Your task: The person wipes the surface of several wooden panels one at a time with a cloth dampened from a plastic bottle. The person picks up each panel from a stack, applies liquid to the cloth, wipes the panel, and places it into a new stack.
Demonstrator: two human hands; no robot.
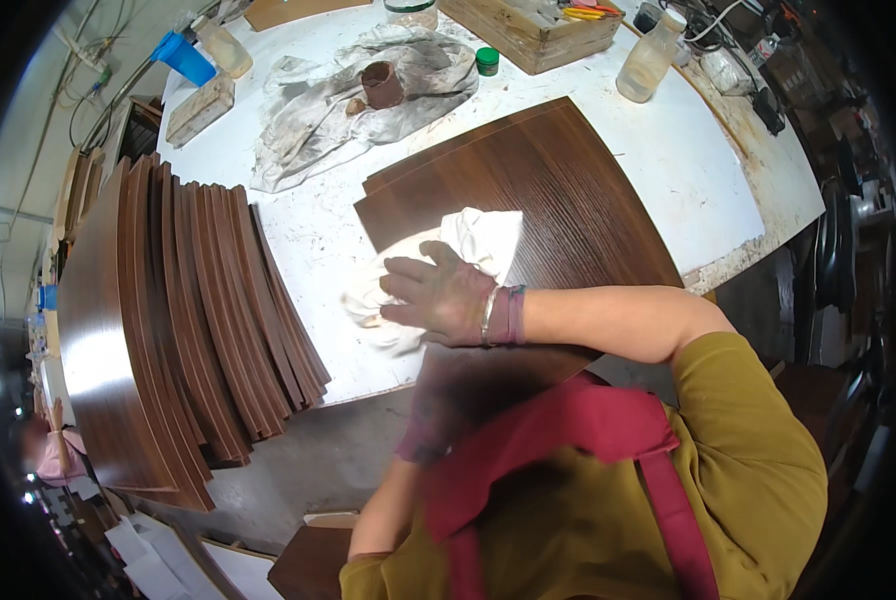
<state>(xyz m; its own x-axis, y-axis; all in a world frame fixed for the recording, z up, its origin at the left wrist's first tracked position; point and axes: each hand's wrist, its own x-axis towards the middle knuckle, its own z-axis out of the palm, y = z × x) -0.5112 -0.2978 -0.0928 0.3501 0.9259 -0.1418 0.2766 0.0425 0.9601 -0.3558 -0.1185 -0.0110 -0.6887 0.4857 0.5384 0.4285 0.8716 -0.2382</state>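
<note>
A dark brown wooden panel (528, 200) with a curved edge lies on the white-topped table, with the edge of another panel (408, 175) showing at its far left side. My right hand (443, 298), in a stained glove with a purple cuff, presses a bunched white cloth (488, 235) onto the panel's left part. Its fingers are spread over the cloth and hold it under the palm. My left hand (430, 420) is at the panel's near left corner, smeared by motion, so its fingers cannot be made out.
Many similar brown panels (203, 310) stand stacked on edge at the left. Farther back lie a crumpled grey-white sheet (418, 80) with a brown cup (382, 85), a green-lidded jar (487, 61), a wooden box (538, 40), a clear bottle (650, 60) and a blue cup (183, 58).
</note>
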